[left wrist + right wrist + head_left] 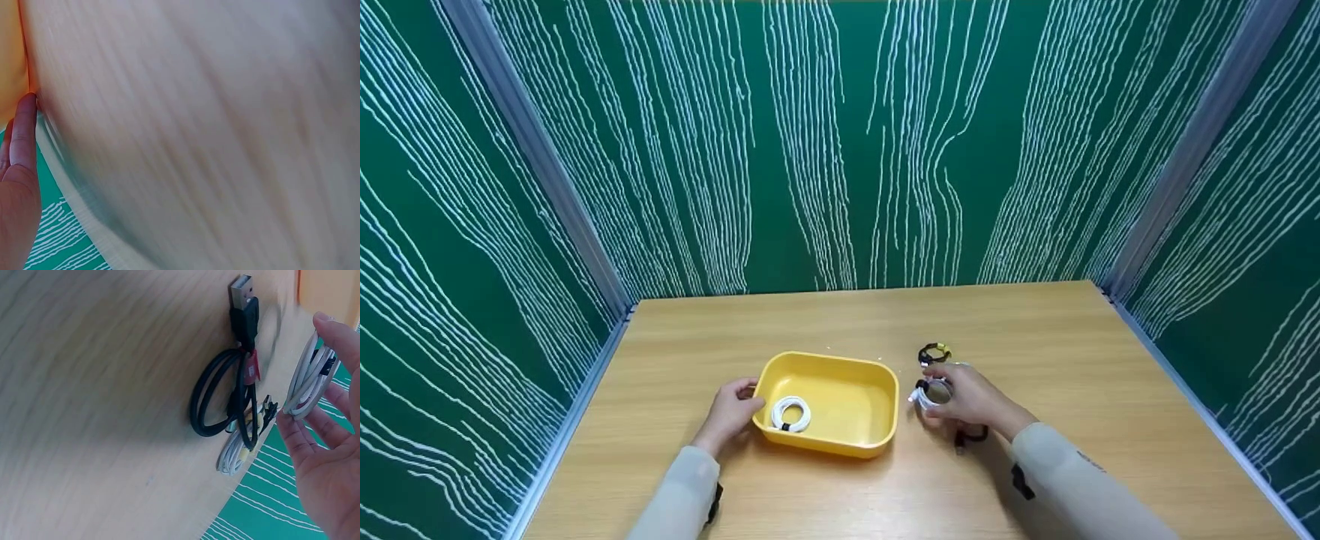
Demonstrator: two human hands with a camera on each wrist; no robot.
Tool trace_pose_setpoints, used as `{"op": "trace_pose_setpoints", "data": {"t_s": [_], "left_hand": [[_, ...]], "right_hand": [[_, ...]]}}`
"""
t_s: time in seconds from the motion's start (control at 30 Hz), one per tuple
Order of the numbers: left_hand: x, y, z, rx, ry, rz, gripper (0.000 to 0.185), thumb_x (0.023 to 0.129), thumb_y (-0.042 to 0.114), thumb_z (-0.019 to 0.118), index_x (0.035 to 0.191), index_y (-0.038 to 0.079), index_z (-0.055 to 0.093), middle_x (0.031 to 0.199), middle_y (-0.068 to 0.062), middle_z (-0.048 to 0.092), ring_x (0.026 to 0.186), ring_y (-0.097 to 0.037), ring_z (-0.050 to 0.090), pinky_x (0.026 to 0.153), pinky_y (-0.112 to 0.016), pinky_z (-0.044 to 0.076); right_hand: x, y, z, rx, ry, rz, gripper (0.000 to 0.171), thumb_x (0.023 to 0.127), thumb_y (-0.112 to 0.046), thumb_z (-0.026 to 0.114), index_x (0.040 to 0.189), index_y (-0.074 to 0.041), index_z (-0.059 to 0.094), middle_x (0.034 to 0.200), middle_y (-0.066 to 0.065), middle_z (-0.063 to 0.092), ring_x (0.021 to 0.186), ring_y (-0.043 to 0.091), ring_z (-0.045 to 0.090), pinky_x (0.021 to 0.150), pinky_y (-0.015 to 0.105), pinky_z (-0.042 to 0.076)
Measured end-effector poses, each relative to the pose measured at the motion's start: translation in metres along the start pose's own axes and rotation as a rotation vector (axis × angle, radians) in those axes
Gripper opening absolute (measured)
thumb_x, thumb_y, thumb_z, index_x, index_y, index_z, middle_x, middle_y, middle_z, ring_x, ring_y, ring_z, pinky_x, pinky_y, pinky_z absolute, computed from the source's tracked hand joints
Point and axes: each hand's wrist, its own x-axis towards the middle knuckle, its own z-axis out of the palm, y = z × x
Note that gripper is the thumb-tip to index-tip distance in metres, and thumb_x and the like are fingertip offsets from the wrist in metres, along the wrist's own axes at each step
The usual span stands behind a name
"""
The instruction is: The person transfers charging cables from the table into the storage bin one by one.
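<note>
Right hand [971, 397] pinched a coiled white cable [307, 385] just right of the yellow bin [851, 406] (long axis running crosswise), left hand [729, 411] gripping its left rim.

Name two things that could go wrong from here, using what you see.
The held white coil may slip, since the right hand seems to grip it mainly with thumb and fingertips. That hand might also brush the black cable with a red tag, which lies on the table close to it.
</note>
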Motion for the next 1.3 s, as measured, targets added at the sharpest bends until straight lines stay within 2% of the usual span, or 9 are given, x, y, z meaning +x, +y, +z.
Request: {"op": "trace_pose_setpoints", "data": {"t_s": [0.13, 0.43, 0.63, 0.87, 1.1, 1.3], "left_hand": [[0.001, -0.002, 0.000, -0.005, -0.002, -0.011, 0.040, 0.090, -0.003, 0.067, 0.129, -0.010, 0.072, 0.113, -0.023, 0.077, 0.099, -0.020, 0.069, 0.083, -0.024, 0.059], [0.003, -0.003, 0.000, -0.002, 0.005, -0.008, 0.041, 0.089, -0.003, 0.067, 0.129, -0.009, 0.072, 0.112, -0.021, 0.077, 0.101, -0.022, 0.069, 0.085, -0.026, 0.059], [0.002, -0.003, 0.001, 0.000, 0.004, -0.013, 0.041, 0.089, -0.003, 0.067, 0.129, -0.008, 0.072, 0.116, -0.021, 0.077, 0.104, -0.023, 0.070, 0.089, -0.027, 0.059], [0.001, -0.003, 0.002, 0.004, 0.013, 0.008, 0.039, 0.088, -0.003, 0.066, 0.126, -0.012, 0.072, 0.112, -0.024, 0.078, 0.104, -0.026, 0.071, 0.087, -0.027, 0.058], [0.000, -0.003, 0.002, -0.019, 0.011, 0.007, 0.040, 0.089, -0.004, 0.066, 0.128, -0.012, 0.071, 0.114, -0.025, 0.077, 0.104, -0.026, 0.072, 0.088, -0.028, 0.059], [0.000, -0.003, 0.002, -0.025, 0.015, -0.015, 0.041, 0.090, -0.003, 0.067, 0.129, -0.011, 0.071, 0.116, -0.024, 0.076, 0.105, -0.025, 0.071, 0.088, -0.029, 0.060]], "right_hand": [[0.000, -0.004, -0.004, 0.003, -0.015, 0.051, 0.071, 0.083, -0.021, 0.096, 0.144, -0.002, 0.066, 0.142, 0.018, 0.070, 0.132, 0.040, 0.064, 0.116, 0.061, 0.050], [0.002, -0.014, -0.012, 0.003, -0.005, 0.057, 0.067, 0.084, -0.019, 0.094, 0.144, -0.005, 0.066, 0.142, 0.018, 0.069, 0.130, 0.038, 0.065, 0.114, 0.060, 0.052], [0.004, -0.018, -0.016, 0.007, 0.018, 0.030, 0.064, 0.085, -0.017, 0.093, 0.142, -0.007, 0.068, 0.140, 0.015, 0.071, 0.128, 0.036, 0.066, 0.112, 0.058, 0.054], [0.007, -0.017, -0.019, 0.010, 0.058, -0.087, 0.058, 0.084, -0.013, 0.091, 0.135, 0.003, 0.069, 0.132, 0.019, 0.074, 0.124, 0.040, 0.069, 0.109, 0.059, 0.056], [0.009, -0.024, -0.022, 0.013, 0.045, -0.095, 0.064, 0.084, -0.012, 0.090, 0.140, 0.007, 0.065, 0.139, 0.024, 0.071, 0.130, 0.044, 0.067, 0.114, 0.059, 0.053], [0.010, -0.033, -0.025, 0.027, 0.034, -0.068, 0.071, 0.083, -0.014, 0.092, 0.145, 0.003, 0.063, 0.145, 0.023, 0.068, 0.134, 0.043, 0.065, 0.116, 0.058, 0.052]]}}
